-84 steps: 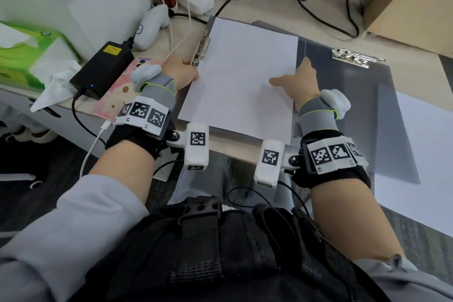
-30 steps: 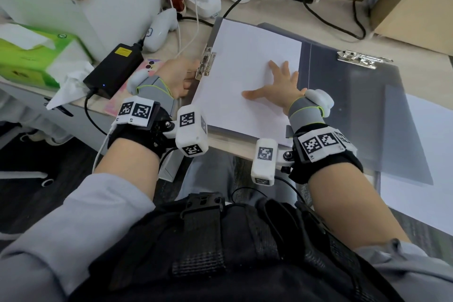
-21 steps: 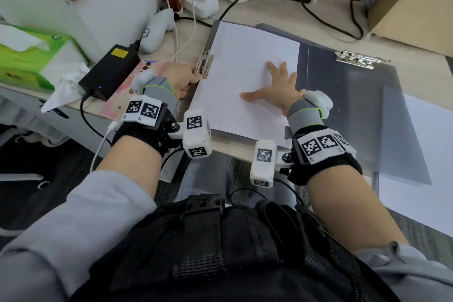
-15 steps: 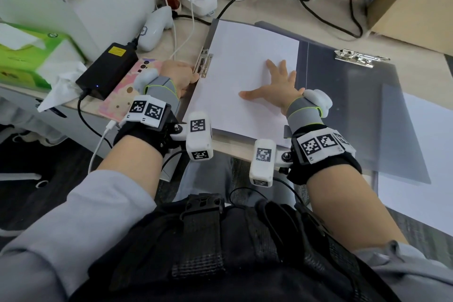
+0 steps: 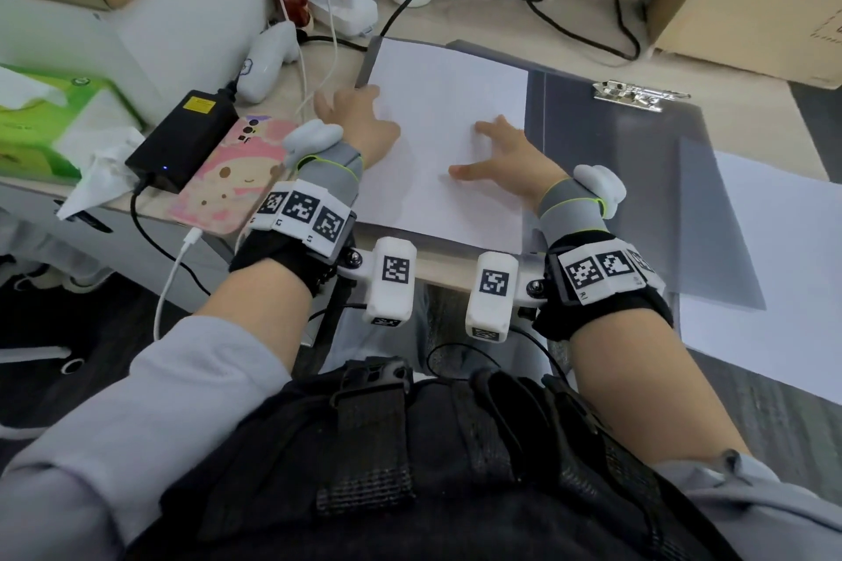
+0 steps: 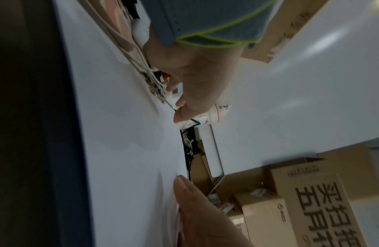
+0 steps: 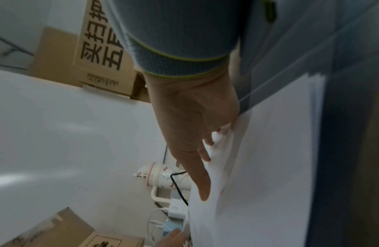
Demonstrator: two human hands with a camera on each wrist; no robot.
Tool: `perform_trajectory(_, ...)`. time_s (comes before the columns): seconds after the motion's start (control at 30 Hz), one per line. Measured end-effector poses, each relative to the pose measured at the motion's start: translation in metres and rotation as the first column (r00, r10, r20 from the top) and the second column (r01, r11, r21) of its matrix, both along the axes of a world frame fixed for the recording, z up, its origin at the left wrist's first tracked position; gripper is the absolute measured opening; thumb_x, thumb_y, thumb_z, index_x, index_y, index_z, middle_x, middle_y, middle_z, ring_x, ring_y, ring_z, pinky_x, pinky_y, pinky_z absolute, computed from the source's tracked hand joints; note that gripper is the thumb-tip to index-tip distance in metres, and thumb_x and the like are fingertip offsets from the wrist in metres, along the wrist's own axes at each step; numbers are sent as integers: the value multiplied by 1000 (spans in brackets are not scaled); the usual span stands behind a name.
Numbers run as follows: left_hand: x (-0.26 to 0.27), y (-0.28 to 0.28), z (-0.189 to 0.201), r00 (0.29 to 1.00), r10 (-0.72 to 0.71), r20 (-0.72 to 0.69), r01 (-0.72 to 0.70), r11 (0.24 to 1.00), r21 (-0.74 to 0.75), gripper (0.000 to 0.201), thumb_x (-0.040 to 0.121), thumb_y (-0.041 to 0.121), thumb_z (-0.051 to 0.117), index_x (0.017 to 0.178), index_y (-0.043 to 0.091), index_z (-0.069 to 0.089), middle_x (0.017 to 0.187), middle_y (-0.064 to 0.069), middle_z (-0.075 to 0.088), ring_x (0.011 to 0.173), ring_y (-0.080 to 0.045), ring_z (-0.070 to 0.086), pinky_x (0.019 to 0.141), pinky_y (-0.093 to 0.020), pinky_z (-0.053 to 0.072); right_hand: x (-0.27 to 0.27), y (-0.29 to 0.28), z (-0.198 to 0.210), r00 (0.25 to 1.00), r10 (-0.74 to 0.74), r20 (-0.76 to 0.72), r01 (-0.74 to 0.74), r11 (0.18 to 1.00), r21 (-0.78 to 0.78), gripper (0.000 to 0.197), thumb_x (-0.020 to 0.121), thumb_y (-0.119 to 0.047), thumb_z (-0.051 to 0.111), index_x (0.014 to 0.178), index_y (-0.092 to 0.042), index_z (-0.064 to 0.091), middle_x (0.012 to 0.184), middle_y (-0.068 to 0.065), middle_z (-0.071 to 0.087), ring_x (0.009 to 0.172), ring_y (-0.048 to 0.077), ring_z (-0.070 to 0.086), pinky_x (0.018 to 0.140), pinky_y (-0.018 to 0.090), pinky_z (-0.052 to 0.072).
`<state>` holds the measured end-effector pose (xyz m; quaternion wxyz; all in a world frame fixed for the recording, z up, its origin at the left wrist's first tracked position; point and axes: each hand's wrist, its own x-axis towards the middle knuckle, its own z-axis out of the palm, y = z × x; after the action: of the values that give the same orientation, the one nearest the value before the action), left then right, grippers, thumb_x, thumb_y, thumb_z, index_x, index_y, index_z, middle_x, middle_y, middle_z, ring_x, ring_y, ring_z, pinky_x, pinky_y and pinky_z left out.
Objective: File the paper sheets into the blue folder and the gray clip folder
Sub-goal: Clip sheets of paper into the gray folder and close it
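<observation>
My right grip [image 5: 505, 159], released, presses a paper sheet [image 5: 446, 114] flat in the open gray clip folder [image 5: 615, 159] on the tabletop [image 5: 569, 55]; my left grip [image 5: 360, 123], seemingly released, rests on its left edge.

head: bright, even daylight, edges bowed | wrists: dimmer, soft, blurred | shadows: faint

1 sheet [image 5: 455, 141] on open clip folder [image 5: 615, 173], phone [image 5: 228, 182] left, loose sheets [image 5: 774, 264] right, box [image 5: 752, 0] behind
</observation>
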<state>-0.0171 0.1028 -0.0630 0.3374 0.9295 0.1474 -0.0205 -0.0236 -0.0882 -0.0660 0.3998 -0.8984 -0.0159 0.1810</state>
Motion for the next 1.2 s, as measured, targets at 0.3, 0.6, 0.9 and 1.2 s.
perform_trajectory(0.3, -12, -94, 8, 943, -331, -42, 329, 943, -55, 45, 89, 22, 55, 134, 24, 49, 152, -5, 32, 149, -26, -4, 117, -33, 2, -26, -64, 8, 960, -280, 29, 258, 918, 302, 34, 88, -15, 65, 120, -6, 60, 101, 7, 65, 85, 15, 59, 74, 23, 47)
perform_trajectory(0.6, -24, -181, 6, 798, -598, -77, 593, 802, -76, 51, 74, 36, 66, 123, 23, 60, 127, -8, 57, 131, -25, 40, 112, -38, 32, -56, -148, 3, 738, -635, 229, 613, 772, 168, 29, 76, -16, 66, 103, -8, 71, 102, 11, 72, 93, 19, 64, 93, 32, 51)
perform_trajectory(0.9, -20, -237, -7, 757, -652, -42, 653, 758, 17, 41, 80, 27, 69, 120, 26, 62, 128, -3, 58, 121, -24, 51, 101, -30, 39, -92, -235, -19, 545, -764, 346, 833, 542, -115, 43, 88, -9, 45, 130, -12, 52, 131, 14, 57, 126, 31, 46, 97, 35, 40)
perform_trajectory(1.2, -4, -244, -19, 825, -562, -52, 563, 827, -5, 41, 71, 28, 73, 110, 38, 64, 102, 5, 48, 127, -25, 32, 101, -26, 29, -103, -267, -31, 516, -831, 207, 805, 389, -448, 77, 81, -41, 60, 143, -9, 27, 152, 17, 26, 142, 32, 19, 110, 56, 20)
